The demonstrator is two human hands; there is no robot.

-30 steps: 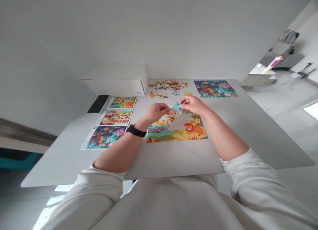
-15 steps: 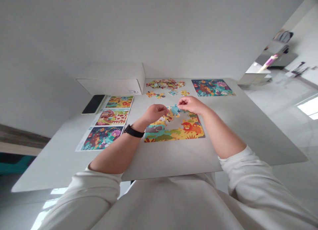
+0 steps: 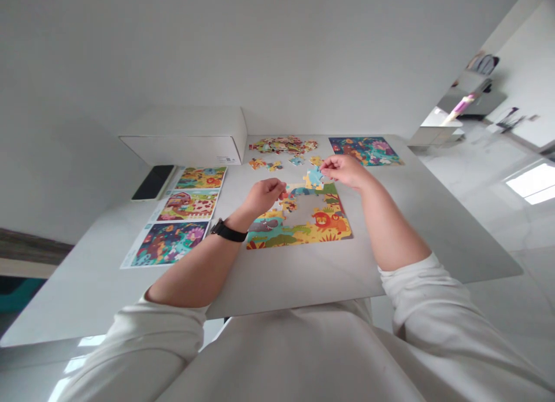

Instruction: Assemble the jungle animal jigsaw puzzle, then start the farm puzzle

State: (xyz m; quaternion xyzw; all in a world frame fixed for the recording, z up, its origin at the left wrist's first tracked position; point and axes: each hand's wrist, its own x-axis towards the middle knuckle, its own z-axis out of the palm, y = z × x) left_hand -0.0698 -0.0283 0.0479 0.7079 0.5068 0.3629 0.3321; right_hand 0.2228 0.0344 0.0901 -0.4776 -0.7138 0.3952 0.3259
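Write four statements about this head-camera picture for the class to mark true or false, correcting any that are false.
1. A black watch sits on the wrist of the left hand. True.
2. The right hand pinches a light-blue jigsaw piece. True.
3. The lion jigsaw is finished. False: a gap remains in its middle.
4. The pile of loose pieces lies nearest the person. False: it lies near the far edge of the white table.
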